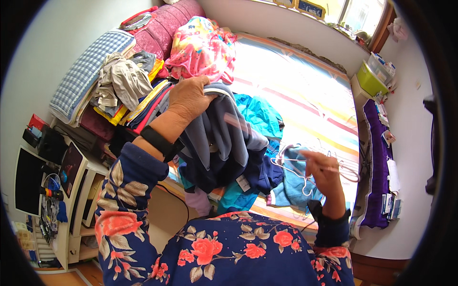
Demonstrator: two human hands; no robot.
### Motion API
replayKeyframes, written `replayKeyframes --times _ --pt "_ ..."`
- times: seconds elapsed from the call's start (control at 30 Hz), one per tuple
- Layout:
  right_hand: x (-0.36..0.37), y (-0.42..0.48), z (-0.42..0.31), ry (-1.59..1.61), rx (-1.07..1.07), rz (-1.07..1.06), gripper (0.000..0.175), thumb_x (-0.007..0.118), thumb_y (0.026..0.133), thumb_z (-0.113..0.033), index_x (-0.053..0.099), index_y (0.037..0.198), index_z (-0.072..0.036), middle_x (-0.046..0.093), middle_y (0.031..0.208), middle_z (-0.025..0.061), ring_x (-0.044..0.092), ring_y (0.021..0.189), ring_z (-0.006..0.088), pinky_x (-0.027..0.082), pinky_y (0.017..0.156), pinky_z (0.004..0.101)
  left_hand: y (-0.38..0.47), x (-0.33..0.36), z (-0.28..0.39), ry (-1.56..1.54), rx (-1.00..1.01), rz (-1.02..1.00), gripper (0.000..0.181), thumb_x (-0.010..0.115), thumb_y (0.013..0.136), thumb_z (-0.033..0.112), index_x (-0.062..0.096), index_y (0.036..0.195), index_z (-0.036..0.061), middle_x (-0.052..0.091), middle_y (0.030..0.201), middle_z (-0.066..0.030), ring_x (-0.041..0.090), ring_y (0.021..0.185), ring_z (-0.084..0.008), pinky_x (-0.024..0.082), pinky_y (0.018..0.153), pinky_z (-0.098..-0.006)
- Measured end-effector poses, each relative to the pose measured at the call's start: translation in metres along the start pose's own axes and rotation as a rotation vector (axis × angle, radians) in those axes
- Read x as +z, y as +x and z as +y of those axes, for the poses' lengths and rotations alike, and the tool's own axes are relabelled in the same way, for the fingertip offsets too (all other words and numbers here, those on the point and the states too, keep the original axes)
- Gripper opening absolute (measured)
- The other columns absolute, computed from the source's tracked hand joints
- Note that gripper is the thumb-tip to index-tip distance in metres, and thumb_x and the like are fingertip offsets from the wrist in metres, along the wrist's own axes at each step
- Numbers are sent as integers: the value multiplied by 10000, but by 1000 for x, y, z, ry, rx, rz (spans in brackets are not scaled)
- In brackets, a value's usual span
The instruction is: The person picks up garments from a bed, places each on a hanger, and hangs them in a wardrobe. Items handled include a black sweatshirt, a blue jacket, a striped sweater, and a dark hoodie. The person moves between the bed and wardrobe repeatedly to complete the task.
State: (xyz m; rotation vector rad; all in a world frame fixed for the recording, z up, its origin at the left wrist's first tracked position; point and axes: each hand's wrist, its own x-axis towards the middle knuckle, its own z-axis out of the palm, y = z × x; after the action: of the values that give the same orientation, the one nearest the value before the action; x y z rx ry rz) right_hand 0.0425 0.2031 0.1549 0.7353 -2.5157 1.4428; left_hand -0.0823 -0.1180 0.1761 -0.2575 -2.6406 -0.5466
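My left hand [189, 98] grips the collar area of a grey-blue and navy garment [222, 132], which hangs down in folds over the bed's near edge. At the right, my right hand [323, 171] is blurred and holds a light wire clothes hanger [347, 173]. Another white hanger [304, 178] lies near it on a folded teal knit garment [295, 155]. Between my hands are a turquoise garment [259, 114] and a dark navy piece with a white tag [243, 183].
Folded clothes [150, 103] and a crumpled beige garment [123, 80] are piled at left, beside a checked quilt [96, 68]. A pink patterned cloth [204, 50] lies behind. A cabinet with monitors [73, 171] stands left; a purple cloth-covered shelf [375, 171] stands right.
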Motion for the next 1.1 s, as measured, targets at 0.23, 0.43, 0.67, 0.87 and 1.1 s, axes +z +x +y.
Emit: replayKeyframes --times 0.23,0.43,0.67,0.87,1.1 --pt "42 22 0 -56 98 -74 186 527 826 -42 615 990 -30 503 530 18 451 463 72 353 432 208 -17 10 0 -165 91 -8 267 713 672 300 575 761 89 590 695 -109 587 670 -297 435 554 -365" --pt "63 52 7 254 282 115 133 540 853 -85 612 944 -20 452 539 -51 377 463 19 295 431 171 -42 16 -10 -267 297 -26 278 680 680 220 527 839 51 550 806 -116 525 849 -317 416 691 -402" --pt "54 53 -3 273 288 45 151 525 852 -54 608 970 -9 462 542 -50 386 466 14 289 425 165 -52 7 -49 -475 -79 -285 257 676 711 185 502 813 26 572 721 -140 570 692 -263 439 623 -332" --pt "75 50 -27 312 347 -53 161 530 856 -75 606 988 -23 471 579 -50 397 487 14 299 430 162 -45 2 -48 -261 5 -116 231 670 675 167 503 782 48 570 686 -155 577 683 -325 440 604 -365" --pt "85 57 -19 330 301 -27 164 521 859 -71 602 989 -10 436 567 -72 341 470 3 256 425 164 -47 4 -34 -327 90 -172 212 618 662 149 509 827 75 590 752 -167 577 757 -349 441 655 -429"
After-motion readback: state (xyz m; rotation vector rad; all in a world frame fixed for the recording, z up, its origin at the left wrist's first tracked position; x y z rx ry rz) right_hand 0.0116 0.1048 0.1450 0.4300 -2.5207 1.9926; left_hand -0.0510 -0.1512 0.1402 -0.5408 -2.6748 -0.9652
